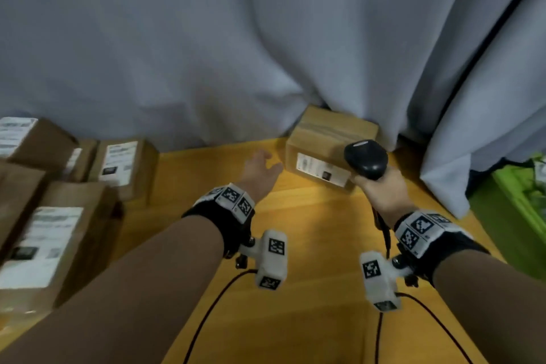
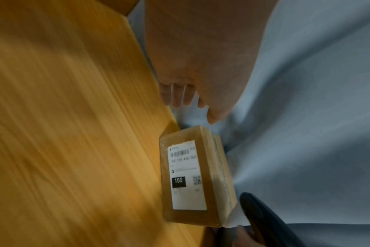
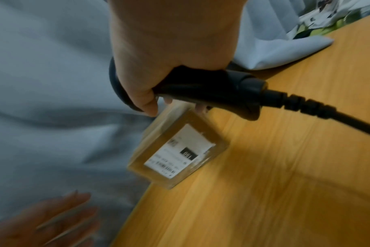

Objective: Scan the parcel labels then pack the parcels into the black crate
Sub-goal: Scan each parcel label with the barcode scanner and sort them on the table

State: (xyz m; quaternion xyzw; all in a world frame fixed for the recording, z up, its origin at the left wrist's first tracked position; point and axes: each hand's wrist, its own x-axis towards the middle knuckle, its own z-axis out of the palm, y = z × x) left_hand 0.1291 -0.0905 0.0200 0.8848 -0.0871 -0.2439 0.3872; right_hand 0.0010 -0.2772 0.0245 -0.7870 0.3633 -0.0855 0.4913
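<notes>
Right hand [image 1: 381, 189] grasping scanner [image 1: 366, 159], nose toward parcel [image 1: 325, 148]; left hand [image 1: 260, 170] fingers released.

I see a wooden table [image 1: 310, 230] with a warm yellow grain running under everything. Behind it hangs a pale grey curtain [image 1: 177, 53] in heavy folds, its hem draping onto the far edge of the tabletop. Off to my right, past the curtain's edge, sits something bright green [image 1: 514, 201], too blurred for me to identify.
</notes>
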